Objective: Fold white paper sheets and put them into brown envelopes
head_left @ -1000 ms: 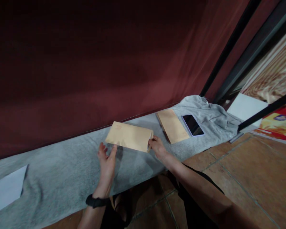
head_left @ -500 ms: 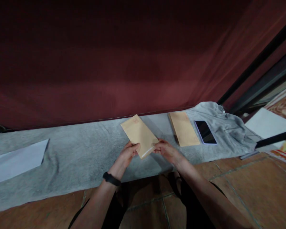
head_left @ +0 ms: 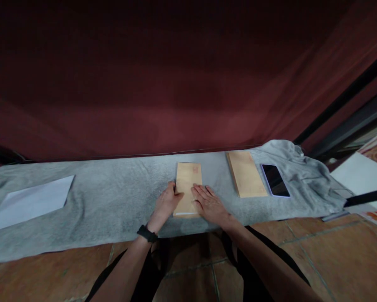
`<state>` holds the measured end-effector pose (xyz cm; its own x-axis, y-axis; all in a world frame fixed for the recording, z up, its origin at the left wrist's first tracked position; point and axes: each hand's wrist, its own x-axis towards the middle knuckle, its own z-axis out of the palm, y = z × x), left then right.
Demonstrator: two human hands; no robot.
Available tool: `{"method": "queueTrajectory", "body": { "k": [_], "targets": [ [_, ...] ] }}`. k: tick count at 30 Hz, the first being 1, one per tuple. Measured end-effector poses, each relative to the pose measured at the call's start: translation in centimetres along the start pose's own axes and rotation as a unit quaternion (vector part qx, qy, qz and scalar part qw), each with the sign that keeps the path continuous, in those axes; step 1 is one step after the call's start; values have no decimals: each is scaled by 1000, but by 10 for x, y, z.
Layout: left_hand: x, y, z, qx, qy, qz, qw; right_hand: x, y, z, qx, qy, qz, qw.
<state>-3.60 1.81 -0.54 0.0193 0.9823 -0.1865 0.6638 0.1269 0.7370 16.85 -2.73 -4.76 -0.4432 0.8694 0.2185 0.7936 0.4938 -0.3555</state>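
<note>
A brown paper envelope (head_left: 186, 178) lies upright in front of me on the grey cloth (head_left: 119, 197), with a small red print near its top right corner and a white strip along its near edge. My left hand (head_left: 167, 203) holds its left edge, thumb on top and fingers at the side. Flat on the right half of the envelope rests my right hand (head_left: 210, 204), fingers stretched out. Whatever is under the envelope is hidden.
To the right lie a stack of brown envelopes (head_left: 247, 174) and a phone (head_left: 276, 180) with a dark screen. White paper sheets (head_left: 34, 201) are at the far left. A dark red curtain (head_left: 176, 105) hangs behind the cloth, and tiles (head_left: 302, 247) cover the floor.
The tilted envelope, held up in both hands, has been straightened and laid down on the cloth. My right hand has gone from pinching its corner to lying flat on it.
</note>
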Motion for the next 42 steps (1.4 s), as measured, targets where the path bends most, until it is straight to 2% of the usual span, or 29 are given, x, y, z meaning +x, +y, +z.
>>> {"method": "queueTrajectory", "body": {
  "k": [2, 3, 5, 6, 8, 11, 13, 15, 17, 21, 25, 29, 32, 36, 39, 42],
  "targets": [
    [-4, 8, 7, 70, 82, 95, 990, -2, 1, 2, -26, 1, -11, 1000],
    [-4, 12, 12, 72, 92, 160, 980, -2, 1, 3, -29, 3, -14, 999],
    [3, 19, 24, 44, 44, 282, 957, -2, 2, 2, -27, 4, -13, 1000],
    [10, 22, 30, 30, 8, 321, 947, -1, 2, 2, -23, 1, -12, 1000],
    [30, 26, 40, 10, -50, 347, 936, 0, 1, -2, -9, -8, -8, 1000],
    [60, 28, 46, -9, -111, 314, 943, 3, 4, -14, 29, -33, -2, 999],
    [70, 26, 48, -16, -118, 293, 949, 5, 8, -25, 67, -51, -14, 996],
    [69, 22, 50, -24, -105, 290, 951, 7, 14, -33, 113, -58, -34, 991],
    [59, 16, 50, -26, -100, 298, 949, 7, 18, -38, 154, -54, -35, 986],
    [29, 3, 43, -15, -129, 304, 944, 0, 19, -38, 194, -41, -15, 980],
    [-6, -5, 29, -25, -141, 282, 949, -9, 11, -41, 207, -42, -49, 976],
    [-42, -11, 16, -18, -156, 267, 951, -20, 3, -44, 177, -52, -79, 980],
    [-62, -14, 11, -14, -165, 261, 951, -28, -1, -39, 128, -55, -68, 988],
    [-73, -16, 10, -79, -136, 220, 963, -31, -1, -31, 96, -45, -44, 993],
    [-72, -16, 12, -114, -91, 199, 969, -27, -1, -31, 95, -42, -32, 994],
    [-67, -18, 15, -113, -75, 198, 971, -22, 0, -31, 95, -41, -14, 995]
  ]
}}
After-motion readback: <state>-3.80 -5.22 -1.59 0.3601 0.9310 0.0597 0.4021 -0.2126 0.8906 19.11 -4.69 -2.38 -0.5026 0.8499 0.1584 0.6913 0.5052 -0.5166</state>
